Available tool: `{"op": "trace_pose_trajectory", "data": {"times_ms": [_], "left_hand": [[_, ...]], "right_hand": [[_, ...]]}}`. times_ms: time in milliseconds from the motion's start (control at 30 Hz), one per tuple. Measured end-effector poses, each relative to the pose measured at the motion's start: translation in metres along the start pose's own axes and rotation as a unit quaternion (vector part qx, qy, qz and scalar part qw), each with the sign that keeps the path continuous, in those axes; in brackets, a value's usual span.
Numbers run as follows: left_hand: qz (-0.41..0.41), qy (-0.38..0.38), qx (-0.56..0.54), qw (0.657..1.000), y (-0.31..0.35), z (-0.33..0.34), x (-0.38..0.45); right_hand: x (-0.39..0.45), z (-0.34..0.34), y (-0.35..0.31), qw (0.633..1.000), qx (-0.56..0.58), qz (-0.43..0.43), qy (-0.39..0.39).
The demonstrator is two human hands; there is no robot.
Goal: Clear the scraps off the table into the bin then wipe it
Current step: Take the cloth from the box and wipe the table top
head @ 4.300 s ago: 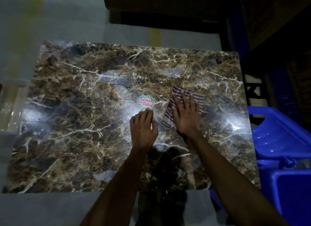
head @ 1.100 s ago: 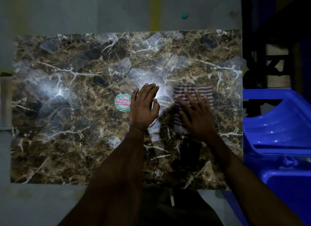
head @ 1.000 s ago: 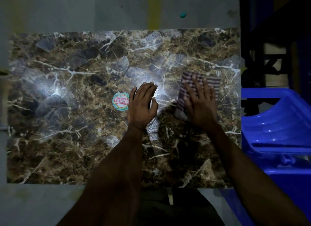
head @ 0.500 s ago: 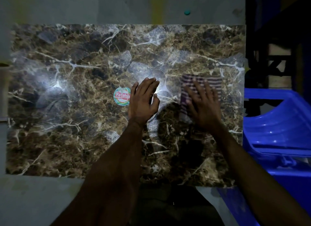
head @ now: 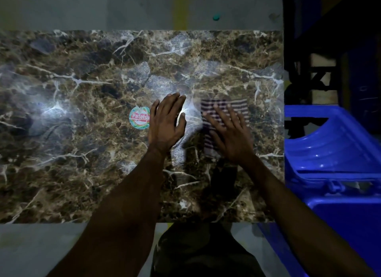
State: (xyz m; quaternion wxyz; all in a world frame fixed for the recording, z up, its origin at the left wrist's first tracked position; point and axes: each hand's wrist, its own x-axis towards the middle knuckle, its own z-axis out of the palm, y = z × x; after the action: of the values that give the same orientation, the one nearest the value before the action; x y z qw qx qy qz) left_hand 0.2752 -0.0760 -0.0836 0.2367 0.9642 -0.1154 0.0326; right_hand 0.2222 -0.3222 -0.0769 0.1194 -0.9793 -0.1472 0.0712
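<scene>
A brown marble-patterned table (head: pixel 82 153) fills the view. My right hand (head: pixel 231 134) lies flat on a striped cloth (head: pixel 237 106) right of the table's middle, pressing it against the surface. My left hand (head: pixel 166 123) rests flat on the table beside it, fingers together, holding nothing. A round Patelsa sticker (head: pixel 138 117) sits just left of my left hand. I see no scraps on the tabletop.
A blue plastic bin (head: pixel 334 149) with its lid stands against the table's right edge. Dark shelving (head: pixel 329 39) rises behind it. A small teal spot (head: pixel 216 17) lies on the grey floor beyond the table's far edge.
My right hand has slid the striped cloth back and forth on the right half of the table. My left hand has stayed by the sticker.
</scene>
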Motion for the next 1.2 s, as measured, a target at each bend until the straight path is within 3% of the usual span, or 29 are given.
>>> {"op": "trace_pose_trajectory", "data": {"times_ms": [133, 233, 367, 500, 700, 833, 1033, 1100, 1200], "left_hand": [[0.026, -0.005, 0.057, 0.998, 0.000, 0.004, -0.001], [0.037, 0.001, 0.072, 0.997, -0.001, 0.006, -0.003], [0.042, 0.008, 0.072, 0.997, -0.003, 0.009, -0.004], [0.031, -0.012, 0.055, 0.998, -0.005, 0.010, -0.004], [-0.074, -0.050, 0.021, 0.996, 0.038, 0.017, -0.001], [-0.106, -0.028, 0.038, 0.993, 0.075, 0.037, -0.008], [-0.050, -0.039, 0.067, 0.996, 0.080, 0.041, -0.011], [-0.054, -0.038, 0.065, 0.996, 0.082, 0.042, -0.011], [-0.064, -0.028, 0.044, 0.997, 0.082, 0.043, -0.010]], "right_hand": [[0.024, -0.012, 0.032, 0.995, 0.003, 0.097, 0.000], [0.059, -0.011, 0.012, 0.989, 0.002, 0.145, 0.029], [0.049, 0.005, -0.017, 0.996, -0.004, 0.082, 0.044], [-0.005, 0.004, -0.008, 1.000, -0.007, 0.014, -0.023], [-0.007, -0.023, 0.045, 0.989, -0.011, 0.147, 0.008], [0.040, -0.019, 0.035, 0.985, -0.015, 0.170, 0.027], [-0.015, -0.003, 0.029, 0.999, -0.014, -0.018, 0.036], [-0.034, -0.008, 0.049, 1.000, -0.012, -0.004, 0.006], [-0.029, -0.021, 0.083, 0.995, 0.008, 0.098, 0.000]]}}
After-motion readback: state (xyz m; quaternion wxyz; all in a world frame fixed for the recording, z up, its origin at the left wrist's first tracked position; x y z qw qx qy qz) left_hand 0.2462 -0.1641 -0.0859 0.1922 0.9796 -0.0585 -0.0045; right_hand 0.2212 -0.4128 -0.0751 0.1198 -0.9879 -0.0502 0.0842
